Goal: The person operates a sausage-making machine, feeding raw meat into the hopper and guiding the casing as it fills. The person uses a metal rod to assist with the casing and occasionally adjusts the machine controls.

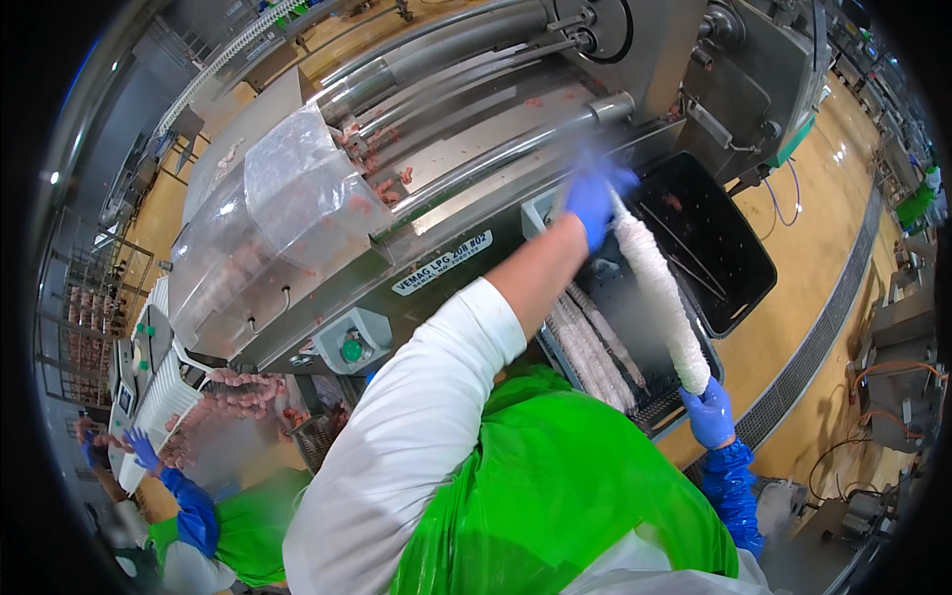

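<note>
A long white ribbed casing tube (pixel 659 293) runs slantwise between my two hands, both in blue gloves. My left hand (pixel 593 198), motion-blurred at the end of a white-sleeved arm, grips the tube's upper end beside a steel rod (pixel 516 149) of the sausage machine. My right hand (pixel 709 415), with a blue sleeve cover, holds the tube's lower end. Under the tube, more white casing tubes (pixel 595 349) lie side by side in a perforated tray (pixel 662 409). A green plastic apron (pixel 555 496) covers my front.
The big steel machine (pixel 466 109) fills the middle, with a clear plastic cover (pixel 288 198) at its left end. A black bin (pixel 739 268) stands right of it. At lower left a co-worker's gloved hand (pixel 144 448) is at pink sausage links (pixel 238 389). A floor drain grate (pixel 823 337) runs along the right.
</note>
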`<state>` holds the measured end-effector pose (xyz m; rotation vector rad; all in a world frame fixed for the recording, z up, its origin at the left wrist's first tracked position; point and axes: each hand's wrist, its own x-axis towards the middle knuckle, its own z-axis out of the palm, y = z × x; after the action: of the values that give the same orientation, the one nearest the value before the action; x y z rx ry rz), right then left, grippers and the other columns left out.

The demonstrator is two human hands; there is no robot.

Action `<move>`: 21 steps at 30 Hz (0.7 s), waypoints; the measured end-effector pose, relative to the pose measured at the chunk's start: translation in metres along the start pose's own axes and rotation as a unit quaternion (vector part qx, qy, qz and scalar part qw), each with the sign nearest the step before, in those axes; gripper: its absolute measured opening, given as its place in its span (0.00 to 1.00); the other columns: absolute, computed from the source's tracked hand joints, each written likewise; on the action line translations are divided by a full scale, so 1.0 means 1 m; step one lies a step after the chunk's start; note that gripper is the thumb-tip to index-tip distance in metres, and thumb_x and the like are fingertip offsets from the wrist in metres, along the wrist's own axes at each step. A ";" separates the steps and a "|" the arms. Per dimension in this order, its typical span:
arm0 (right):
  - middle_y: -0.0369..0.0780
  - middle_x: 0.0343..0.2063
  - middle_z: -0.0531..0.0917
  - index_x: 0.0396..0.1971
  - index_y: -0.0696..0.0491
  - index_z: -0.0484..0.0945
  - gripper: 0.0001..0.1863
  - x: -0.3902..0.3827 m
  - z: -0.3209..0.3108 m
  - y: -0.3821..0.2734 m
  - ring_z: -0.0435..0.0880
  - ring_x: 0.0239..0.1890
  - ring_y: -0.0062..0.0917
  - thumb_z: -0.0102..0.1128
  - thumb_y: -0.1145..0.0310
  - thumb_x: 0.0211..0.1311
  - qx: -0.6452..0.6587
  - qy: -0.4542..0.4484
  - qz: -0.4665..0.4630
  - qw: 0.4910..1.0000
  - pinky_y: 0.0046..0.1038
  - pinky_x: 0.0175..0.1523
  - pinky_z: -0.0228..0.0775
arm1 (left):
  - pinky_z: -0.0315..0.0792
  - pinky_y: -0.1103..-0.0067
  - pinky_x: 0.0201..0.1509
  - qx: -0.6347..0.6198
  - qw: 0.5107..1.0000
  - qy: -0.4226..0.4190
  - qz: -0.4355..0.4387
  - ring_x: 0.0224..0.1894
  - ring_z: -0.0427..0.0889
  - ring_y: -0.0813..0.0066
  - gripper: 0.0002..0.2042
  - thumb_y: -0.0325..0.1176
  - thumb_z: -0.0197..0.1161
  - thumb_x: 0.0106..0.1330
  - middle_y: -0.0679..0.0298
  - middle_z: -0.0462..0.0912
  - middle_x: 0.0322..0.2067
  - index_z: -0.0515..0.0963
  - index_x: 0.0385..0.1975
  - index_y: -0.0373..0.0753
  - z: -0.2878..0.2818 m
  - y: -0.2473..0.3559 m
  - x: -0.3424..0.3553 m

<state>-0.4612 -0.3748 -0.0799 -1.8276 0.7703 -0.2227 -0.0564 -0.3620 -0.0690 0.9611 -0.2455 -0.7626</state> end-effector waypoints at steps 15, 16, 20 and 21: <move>0.40 0.53 0.84 0.58 0.60 0.76 0.21 -0.007 0.001 0.009 0.81 0.55 0.25 0.61 0.74 0.67 -0.004 0.000 0.024 1.000 0.28 0.59 0.71 | 0.77 0.67 0.50 -0.044 0.989 0.074 -0.123 0.42 0.83 0.68 0.24 0.55 0.44 0.79 0.66 0.85 0.40 0.79 0.47 0.41 -0.014 -0.005 0.016; 0.40 0.52 0.84 0.58 0.60 0.76 0.21 -0.006 0.003 0.013 0.81 0.55 0.25 0.61 0.73 0.67 0.015 0.001 0.032 0.999 0.28 0.59 0.71 | 0.77 0.67 0.49 0.018 0.993 -0.001 -0.119 0.42 0.83 0.68 0.24 0.55 0.44 0.79 0.66 0.85 0.41 0.79 0.48 0.41 -0.017 -0.027 0.012; 0.41 0.52 0.84 0.58 0.61 0.76 0.20 -0.007 -0.001 0.018 0.81 0.55 0.25 0.61 0.74 0.66 -0.052 0.021 0.027 0.998 0.28 0.59 0.71 | 0.78 0.69 0.46 0.030 0.986 -0.030 -0.159 0.40 0.83 0.68 0.23 0.55 0.46 0.78 0.65 0.85 0.39 0.78 0.48 0.41 0.019 -0.055 -0.054; 0.41 0.52 0.84 0.58 0.61 0.76 0.20 -0.006 -0.003 0.014 0.81 0.54 0.25 0.61 0.74 0.66 -0.054 0.013 0.024 0.998 0.28 0.59 0.71 | 0.77 0.69 0.47 0.017 0.984 -0.020 -0.177 0.40 0.83 0.67 0.23 0.55 0.46 0.78 0.64 0.85 0.39 0.78 0.48 0.41 0.008 -0.033 -0.044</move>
<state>-0.4729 -0.3763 -0.0901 -1.9085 0.8580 -0.1781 -0.1077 -0.3481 -0.0857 1.0360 -0.1235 -1.1078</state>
